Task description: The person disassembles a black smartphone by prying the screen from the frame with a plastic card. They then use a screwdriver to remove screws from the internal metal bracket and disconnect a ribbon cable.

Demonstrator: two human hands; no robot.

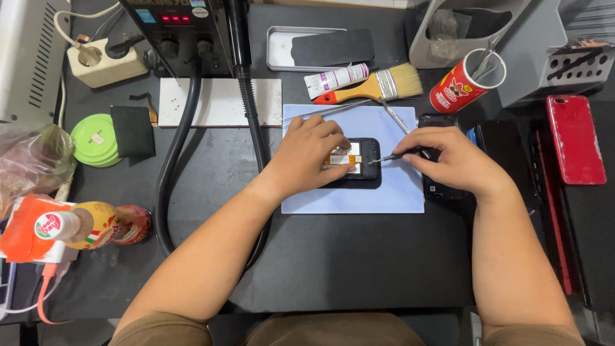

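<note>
Opened black smartphone [362, 168], its back off and an orange flex ribbon exposed, lies on a pale blue rectangular mat [384, 192] at the middle of the dark tabletop [359, 263]. A slip looks like the main risk: the thin black-handled metal tool [396, 154] points at the phone's right edge, and too much pressure could gouge the board or tear the ribbon. The left hand [311, 157] presses down on the phone, fingers [341, 168] curled over its left half. The right hand [451, 160] pinches the tool just right of the phone.
</note>
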